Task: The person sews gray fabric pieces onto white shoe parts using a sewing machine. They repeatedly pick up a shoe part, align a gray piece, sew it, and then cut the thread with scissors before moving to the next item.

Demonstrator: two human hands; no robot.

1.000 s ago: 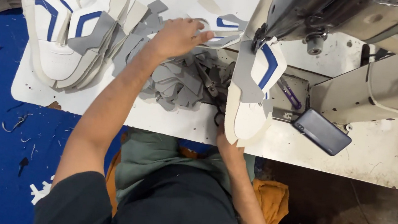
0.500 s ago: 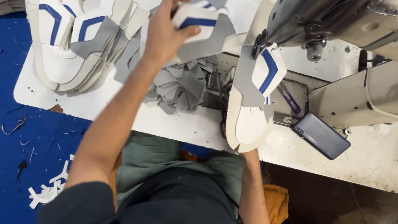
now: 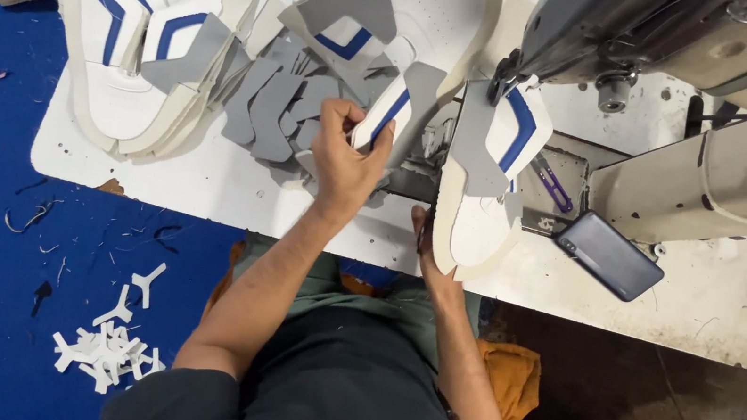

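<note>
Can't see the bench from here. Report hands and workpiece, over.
Left hand grips white-and-blue shoe upper piece. Right hand holds second upper under sewing machine. Phone lies beside it.

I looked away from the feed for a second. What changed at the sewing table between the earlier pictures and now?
The left hand took a white, grey and blue shoe upper piece off the table, lifted it, then brought it toward the sewing machine. The right hand kept holding the other upper at the machine. The stack of uppers and the phone stayed put.
</note>
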